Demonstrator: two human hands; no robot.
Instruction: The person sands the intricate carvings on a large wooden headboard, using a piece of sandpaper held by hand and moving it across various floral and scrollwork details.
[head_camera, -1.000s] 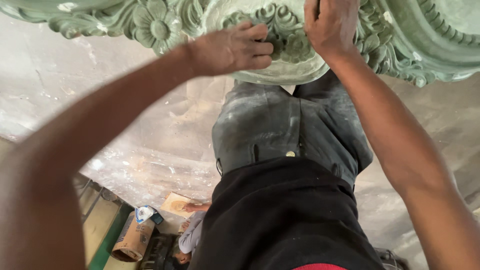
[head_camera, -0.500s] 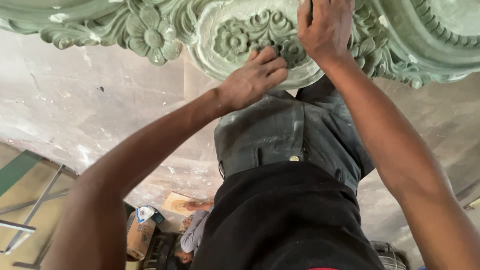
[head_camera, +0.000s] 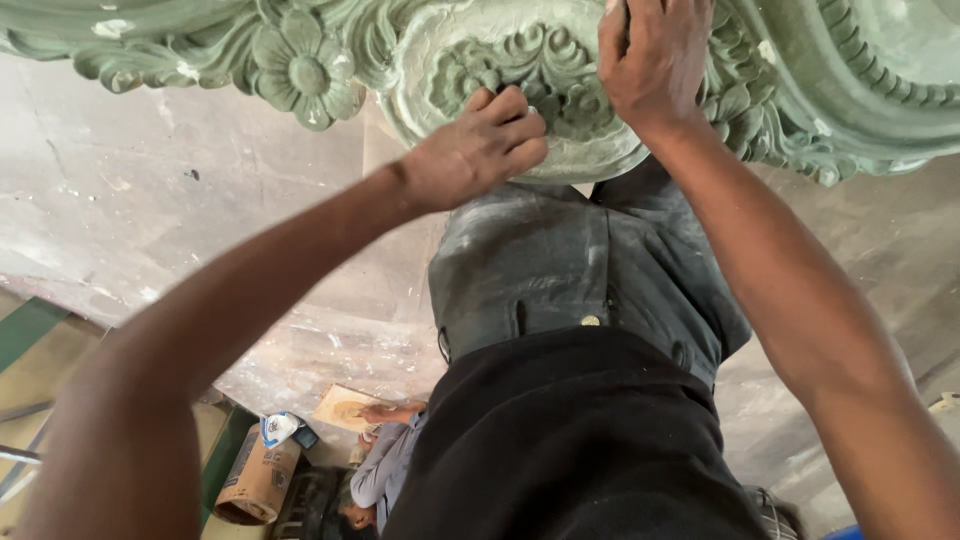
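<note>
A pale green carved piece (head_camera: 300, 70), with flowers and scrolls around a round medallion (head_camera: 520, 70), fills the top of the view. My left hand (head_camera: 470, 150) is curled into a fist with the fingertips pressed on the medallion's lower edge; I cannot see anything inside it. My right hand (head_camera: 655, 60) lies over the carving just right of the medallion and grips it, its fingertips cut off by the frame's top. Below are my dusty grey trousers (head_camera: 560, 270) and black shirt (head_camera: 570, 440).
Far below on the dusty floor (head_camera: 150, 200) another person (head_camera: 385, 465) in a light shirt bends over a small wooden board (head_camera: 345, 408). A brown paper sack (head_camera: 255, 480) stands beside them. Green and yellow boards (head_camera: 30, 345) lie at the lower left.
My left hand has slid down from the carving's upper part to the medallion's lower edge and curled tighter. My right hand has stayed in place on the carving.
</note>
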